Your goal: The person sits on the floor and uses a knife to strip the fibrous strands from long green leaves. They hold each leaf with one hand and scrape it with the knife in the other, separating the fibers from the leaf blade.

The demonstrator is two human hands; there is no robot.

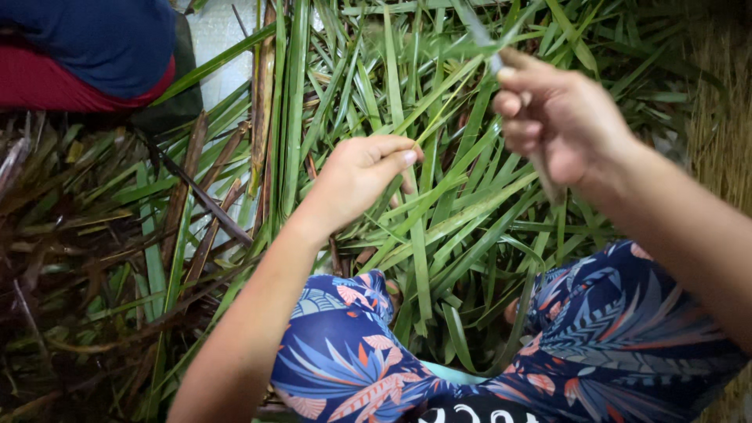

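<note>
From the head camera, we look down at two bare arms over a big pile of long green leaves (462, 211). The pile covers the ground in front of the person's knees.

The left hand (362, 176) is curled shut. Its thumb and fingers pinch a thin leaf strip (435, 117) that runs up and to the right, toward the other hand.

The right hand (552, 117) is higher up and a bit blurry. It is closed in a fist around a thin grey tool (493, 59) that pokes out of the top of the hand. I cannot tell what kind of tool it is.

The person's flowery blue pants (619, 329) show at the bottom, with leaves lying between the knees.

On the left lie brown dry leaves (200, 204). At the top left sits another person in blue and red clothes (86, 55).
</note>
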